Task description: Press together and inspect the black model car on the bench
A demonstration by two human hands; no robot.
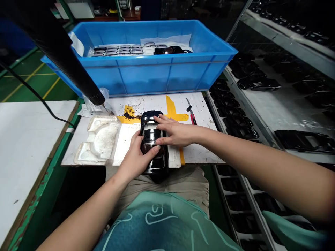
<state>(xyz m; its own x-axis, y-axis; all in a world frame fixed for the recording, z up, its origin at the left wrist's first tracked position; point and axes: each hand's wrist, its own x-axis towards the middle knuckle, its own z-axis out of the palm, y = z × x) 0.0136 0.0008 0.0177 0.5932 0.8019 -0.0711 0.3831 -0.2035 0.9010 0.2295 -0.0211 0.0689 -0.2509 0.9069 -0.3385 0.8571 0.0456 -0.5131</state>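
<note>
A glossy black model car body [153, 162] lies lengthwise at the front edge of the white work board, its near end jutting over the edge. My left hand [136, 153] grips its left side, thumb laid over the top. From the right, my right hand [178, 134] presses on the roof and window area, fingers across it and thumb on the near part. Under the car is a white foam piece [127, 143], mostly covered. A white foam block with a rounded hollow [104, 139] sits left of it. Black crumbs [128, 114] are scattered just beyond the car.
A large blue bin [141, 76] stands behind, holding rows of small parts and a black car body [171, 50]. A red-and-black craft knife [193, 118] lies at right. A thick black cylindrical tool [86, 83] slants in from upper left. Racks [261, 115] of black car bodies line the right.
</note>
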